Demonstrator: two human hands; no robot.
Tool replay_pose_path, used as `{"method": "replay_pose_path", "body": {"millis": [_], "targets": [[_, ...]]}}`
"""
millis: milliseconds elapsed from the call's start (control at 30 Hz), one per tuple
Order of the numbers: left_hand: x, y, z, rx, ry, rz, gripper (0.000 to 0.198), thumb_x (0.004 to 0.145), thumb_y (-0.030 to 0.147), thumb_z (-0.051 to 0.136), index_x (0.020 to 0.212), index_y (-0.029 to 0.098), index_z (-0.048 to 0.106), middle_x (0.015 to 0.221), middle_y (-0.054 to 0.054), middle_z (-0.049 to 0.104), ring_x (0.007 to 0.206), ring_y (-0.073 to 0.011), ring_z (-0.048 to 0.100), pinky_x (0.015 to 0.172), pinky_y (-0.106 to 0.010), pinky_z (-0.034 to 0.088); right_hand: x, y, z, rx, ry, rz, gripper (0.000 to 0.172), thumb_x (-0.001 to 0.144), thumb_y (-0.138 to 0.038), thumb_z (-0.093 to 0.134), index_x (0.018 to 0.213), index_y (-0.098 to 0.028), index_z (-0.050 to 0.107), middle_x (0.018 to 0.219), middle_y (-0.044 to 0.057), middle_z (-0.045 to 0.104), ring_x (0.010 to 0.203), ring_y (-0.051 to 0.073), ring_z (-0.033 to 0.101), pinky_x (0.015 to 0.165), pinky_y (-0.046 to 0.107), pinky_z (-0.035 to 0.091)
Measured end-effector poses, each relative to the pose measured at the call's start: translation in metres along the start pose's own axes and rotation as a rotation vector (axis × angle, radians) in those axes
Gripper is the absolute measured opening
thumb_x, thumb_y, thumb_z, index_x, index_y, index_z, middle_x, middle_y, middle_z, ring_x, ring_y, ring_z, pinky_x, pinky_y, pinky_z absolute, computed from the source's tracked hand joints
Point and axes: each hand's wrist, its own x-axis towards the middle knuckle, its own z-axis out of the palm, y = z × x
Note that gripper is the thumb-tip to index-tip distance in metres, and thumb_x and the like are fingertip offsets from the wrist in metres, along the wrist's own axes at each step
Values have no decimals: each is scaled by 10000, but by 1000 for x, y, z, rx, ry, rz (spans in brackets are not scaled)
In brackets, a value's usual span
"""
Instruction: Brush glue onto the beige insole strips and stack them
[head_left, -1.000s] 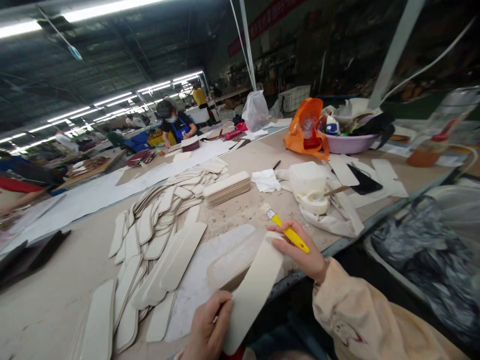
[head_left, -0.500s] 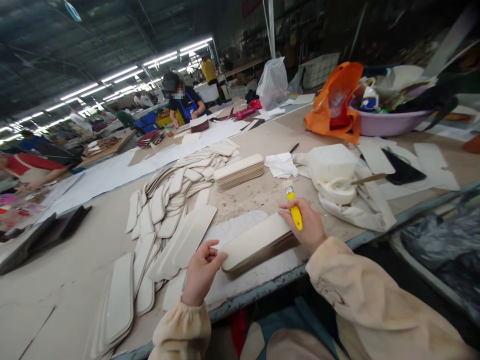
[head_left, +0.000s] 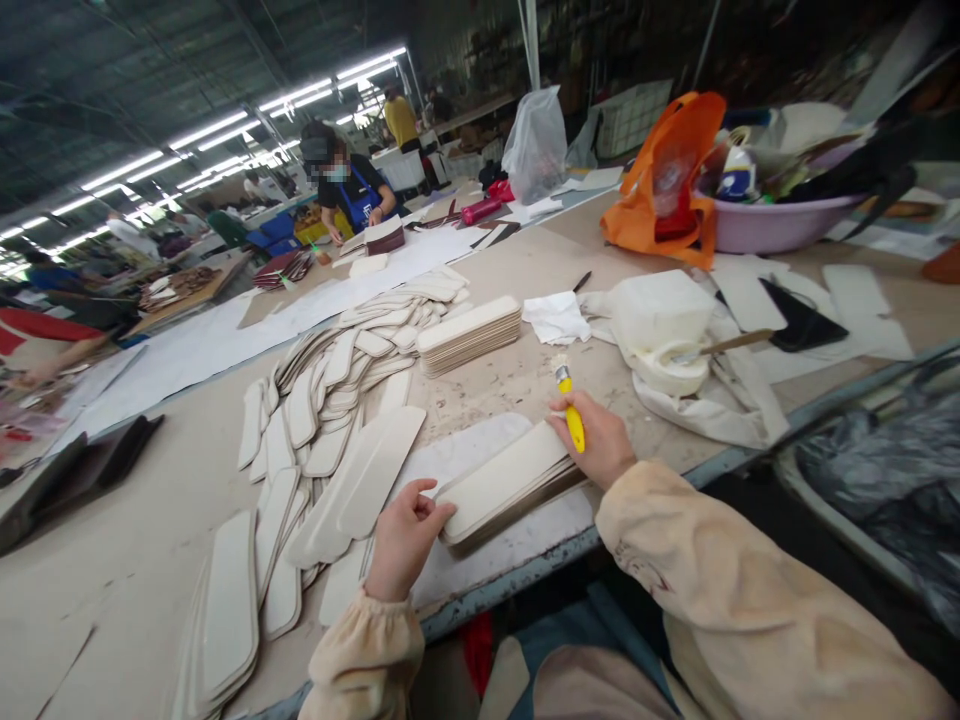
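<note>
My right hand [head_left: 600, 440] is closed round the yellow handle of a paintbrush [head_left: 576, 425], its pale bristles pointing away from me. The same hand's fingers touch the right end of a neat stack of long, round-cornered off-white pieces [head_left: 502, 485]. At that end the upper pieces are slightly fanned apart. At the stack's left end is my left hand [head_left: 409, 535], thumb against the corner of the top piece and index finger apart from it, curled loosely. Beneath the stack lies a white sheet [head_left: 555, 530].
Loose off-white pieces [head_left: 322, 410] spread to the left. Beyond stands another squared stack [head_left: 471, 335]. To the right are a white tub [head_left: 664, 315] with a wooden-handled tool, an orange bag [head_left: 656, 195] and a purple basin [head_left: 780, 225]. A co-worker [head_left: 352, 190] works across the table.
The view has shifted slightly, so things sit a little further left and higher. At the stack's right end the upper pieces now show more separation. Both hands keep their places at its ends.
</note>
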Motion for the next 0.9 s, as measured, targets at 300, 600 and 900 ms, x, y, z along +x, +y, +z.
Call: {"method": "replay_pose_path", "body": {"millis": [300,600,900], "targets": [[5,-5,-6,208,-69,44,529,729,611,581,1039,186,643,675,26,589,641,-181,560,647,-308,407,-26,-31,7,-27,-161,-400,79,917,-199,490,879,-203,559,959,81,668,967,200,603,892,342,474],[5,-7,-3,270,-51,79,562,734,641,537,1050,189,647,730,8,592,694,-199,583,706,-333,441,-48,-20,3,-28,-192,-303,79,882,-258,589,923,-205,546,990,86,681,1037,217,616,1020,446,410],[6,-8,-2,317,-38,131,557,764,627,507,1068,182,649,716,7,588,682,-200,583,683,-335,451,-31,9,-5,158,-13,252,189,843,-338,596,961,-229,495,1008,80,678,924,248,658,823,401,515]]}}
